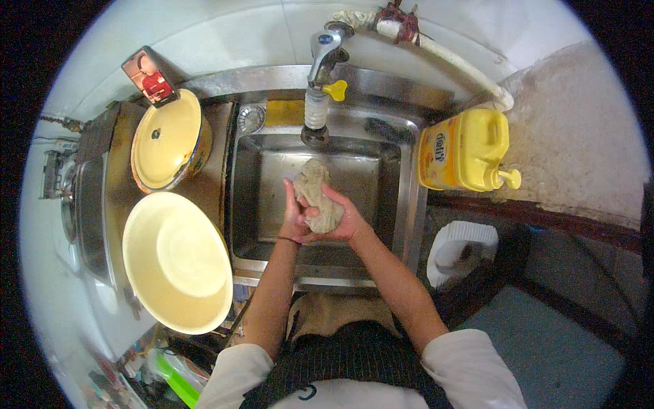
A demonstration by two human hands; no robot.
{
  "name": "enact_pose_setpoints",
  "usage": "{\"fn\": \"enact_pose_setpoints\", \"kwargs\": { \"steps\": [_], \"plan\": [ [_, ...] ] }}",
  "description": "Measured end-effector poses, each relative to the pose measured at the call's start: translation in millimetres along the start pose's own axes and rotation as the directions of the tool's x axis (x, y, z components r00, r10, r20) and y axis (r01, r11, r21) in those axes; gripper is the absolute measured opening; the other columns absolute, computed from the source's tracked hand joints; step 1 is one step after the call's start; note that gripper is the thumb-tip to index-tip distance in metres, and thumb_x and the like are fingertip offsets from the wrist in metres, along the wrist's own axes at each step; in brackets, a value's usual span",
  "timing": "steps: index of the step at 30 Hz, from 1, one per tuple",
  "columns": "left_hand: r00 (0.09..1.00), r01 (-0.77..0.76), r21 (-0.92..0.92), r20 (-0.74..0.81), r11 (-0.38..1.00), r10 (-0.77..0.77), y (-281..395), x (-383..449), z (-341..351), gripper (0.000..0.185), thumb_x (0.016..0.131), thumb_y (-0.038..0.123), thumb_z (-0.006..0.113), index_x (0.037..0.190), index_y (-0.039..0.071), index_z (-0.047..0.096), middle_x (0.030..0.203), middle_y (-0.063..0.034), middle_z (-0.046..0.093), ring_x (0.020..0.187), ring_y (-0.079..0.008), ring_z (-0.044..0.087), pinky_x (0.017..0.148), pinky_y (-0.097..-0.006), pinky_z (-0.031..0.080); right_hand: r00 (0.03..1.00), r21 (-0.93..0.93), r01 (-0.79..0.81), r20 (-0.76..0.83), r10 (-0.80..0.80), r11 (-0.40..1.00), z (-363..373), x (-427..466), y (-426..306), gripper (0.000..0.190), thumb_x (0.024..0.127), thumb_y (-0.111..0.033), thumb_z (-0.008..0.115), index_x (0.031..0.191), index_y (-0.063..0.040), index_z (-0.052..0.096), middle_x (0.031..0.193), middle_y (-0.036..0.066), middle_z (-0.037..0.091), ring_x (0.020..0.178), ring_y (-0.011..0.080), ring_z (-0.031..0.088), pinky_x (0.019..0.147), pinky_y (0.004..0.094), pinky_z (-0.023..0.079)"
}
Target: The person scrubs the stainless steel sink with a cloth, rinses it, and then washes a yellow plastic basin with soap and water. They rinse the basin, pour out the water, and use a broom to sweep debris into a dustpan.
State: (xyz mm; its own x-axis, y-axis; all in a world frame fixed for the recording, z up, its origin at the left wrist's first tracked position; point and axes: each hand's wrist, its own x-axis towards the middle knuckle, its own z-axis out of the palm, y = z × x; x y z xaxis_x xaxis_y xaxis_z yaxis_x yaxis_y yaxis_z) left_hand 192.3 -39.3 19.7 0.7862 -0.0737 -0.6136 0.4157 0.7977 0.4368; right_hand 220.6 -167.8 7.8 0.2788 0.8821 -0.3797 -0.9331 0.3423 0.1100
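Both my hands are over a stainless steel sink [407, 230], below the faucet [325, 56]. Between them they hold a greyish, soft-looking wet mass [323, 204], perhaps a cloth or dough; I cannot tell which. My left hand [296, 217] cups its left side, with fingers across its lower part. My right hand [347, 217] supports its right side and lower end. A translucent ribbed extension hangs from the faucet above the basin, beside a yellow handle [335, 90]. No running water can be made out.
Left of the sink stand a large cream basin [148, 296] and a lidded yellow enamel pot [171, 138], with a phone [149, 76] behind it. A yellow pump jug [467, 151] stands right of the sink, above a white ribbed container [439, 255]. A metal strainer [251, 119] lies on the sink's back ledge.
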Motion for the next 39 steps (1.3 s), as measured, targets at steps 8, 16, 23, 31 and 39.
{"fn": "enact_pose_setpoints", "kwargs": {
  "steps": [8,16,23,31,39],
  "plan": [
    [0.999,0.012,0.376,-0.037,0.927,0.001,24.5,43.3,9.2,0.035,0.082,0.03,0.07,0.108,0.012,0.055,0.092,-0.0033,0.061,0.082,-0.0166,0.058,0.072,-0.0331,0.052,0.949,-0.064,-0.308,-0.086,0.302,0.949,-11.5,-3.3,-2.3,0.054,0.081,-0.063,0.055,0.096,-0.011,0.052,0.069,-0.001,0.043,0.053,0.0065,0.039,0.037,0.02,0.032],
    [0.848,-0.522,0.772,0.428,0.361,0.313,6.0,98.0,-45.3,0.031,0.079,0.019,0.069,0.106,0.01,0.058,0.094,-0.0076,0.062,0.083,-0.0202,0.06,0.073,-0.034,0.05,0.816,-0.838,-0.467,-0.531,-0.228,0.282,-20.1,25.3,-12.6,0.052,0.078,-0.061,0.061,0.086,-0.01,0.058,0.059,0.004,0.051,0.051,0.0153,0.049,0.039,0.0336,0.038],
    [0.966,-0.073,0.865,-0.064,0.496,0.252,-6.3,77.1,-60.0,0.04,0.083,0.034,0.063,0.109,0.003,0.058,0.103,-0.0127,0.061,0.089,-0.0261,0.061,0.08,-0.0375,0.049,0.801,-0.957,-0.091,0.094,-0.591,-0.275,-53.5,46.1,21.6,0.057,0.081,-0.059,0.057,0.097,-0.004,0.062,0.068,0.014,0.062,0.057,0.0292,0.059,0.052,0.0406,0.047],
    [0.997,-0.071,0.215,-0.017,0.974,0.077,19.3,-12.5,-36.0,0.069,0.088,0.065,0.038,0.13,0.011,0.048,0.119,-0.0157,0.057,0.107,-0.0278,0.056,0.094,-0.0489,0.042,0.909,0.341,-0.389,0.29,0.298,0.856,23.6,11.4,29.5,0.062,0.086,-0.061,0.049,0.118,-0.008,0.051,0.053,-0.006,0.035,0.037,0.0009,0.027,0.03,0.0162,0.019],
    [0.864,-0.178,-0.252,0.423,0.951,0.273,25.6,-13.9,-15.2,0.058,0.086,0.056,0.051,0.132,0.021,0.043,0.101,-0.0059,0.054,0.102,-0.0247,0.051,0.085,-0.0557,0.045,0.847,0.661,-0.386,0.531,-0.038,0.643,39.0,8.3,67.6,0.042,0.092,-0.043,0.05,0.107,-0.003,0.055,0.056,-0.004,0.038,0.042,0.0039,0.035,0.037,0.0176,0.029]
  ]
}}
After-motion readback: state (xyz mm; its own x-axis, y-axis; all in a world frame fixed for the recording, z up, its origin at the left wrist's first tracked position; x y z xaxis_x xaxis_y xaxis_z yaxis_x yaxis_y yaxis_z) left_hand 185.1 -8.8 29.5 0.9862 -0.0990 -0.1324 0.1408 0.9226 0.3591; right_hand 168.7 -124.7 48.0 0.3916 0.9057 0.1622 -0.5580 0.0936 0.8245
